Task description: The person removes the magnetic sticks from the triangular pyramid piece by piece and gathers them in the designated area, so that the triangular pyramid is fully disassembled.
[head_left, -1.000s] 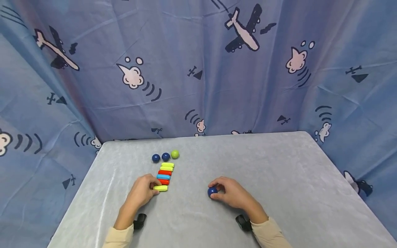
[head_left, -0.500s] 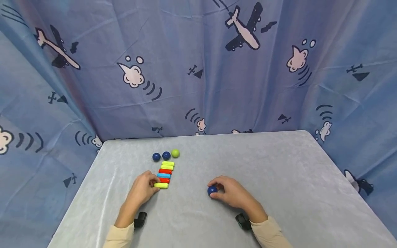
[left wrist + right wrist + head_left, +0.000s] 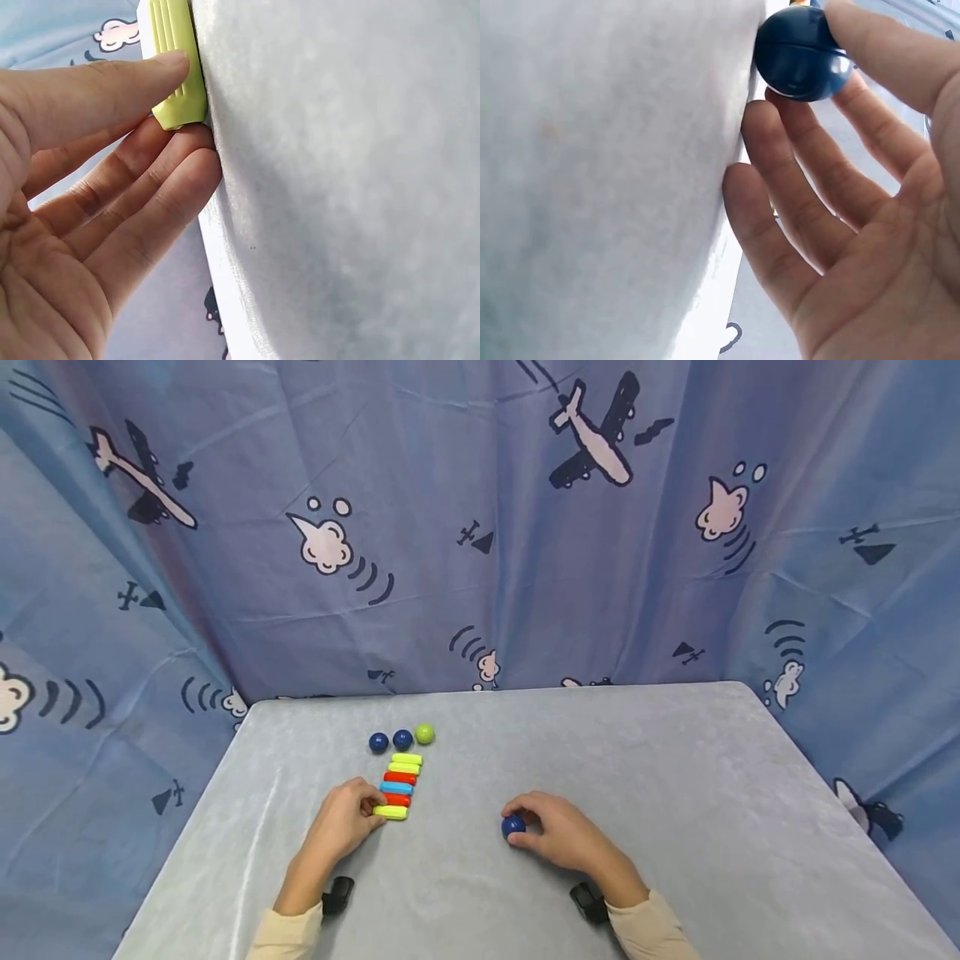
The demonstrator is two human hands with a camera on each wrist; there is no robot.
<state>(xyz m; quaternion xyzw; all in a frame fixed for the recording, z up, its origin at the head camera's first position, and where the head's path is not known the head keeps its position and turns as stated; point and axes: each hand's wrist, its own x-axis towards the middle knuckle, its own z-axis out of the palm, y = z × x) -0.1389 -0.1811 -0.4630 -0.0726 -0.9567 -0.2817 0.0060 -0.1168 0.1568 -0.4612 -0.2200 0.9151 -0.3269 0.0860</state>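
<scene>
My left hand (image 3: 347, 820) pinches a yellow-green ridged stick (image 3: 176, 67) between thumb and fingers, at the near end of a column of sticks. Beyond it lie a red stick (image 3: 397, 800), a blue stick (image 3: 396, 788), another red stick (image 3: 400, 777) and two yellow-green sticks (image 3: 406, 764), side by side. To the right, my right hand (image 3: 558, 831) holds a dark blue ball (image 3: 799, 56) on the table, thumb on one side and fingers on the other. A seam runs round the ball in the right wrist view.
Past the column's far end, two dark blue balls (image 3: 391, 741) and a green ball (image 3: 424, 734) stand in a row. All of it rests on a grey cloth-covered table (image 3: 615, 752). A blue curtain (image 3: 420, 527) printed with airplanes hangs behind the table's far edge.
The left hand has brought the yellow-green stick slightly closer to the red one beside it. The right hand and its ball have stayed in place.
</scene>
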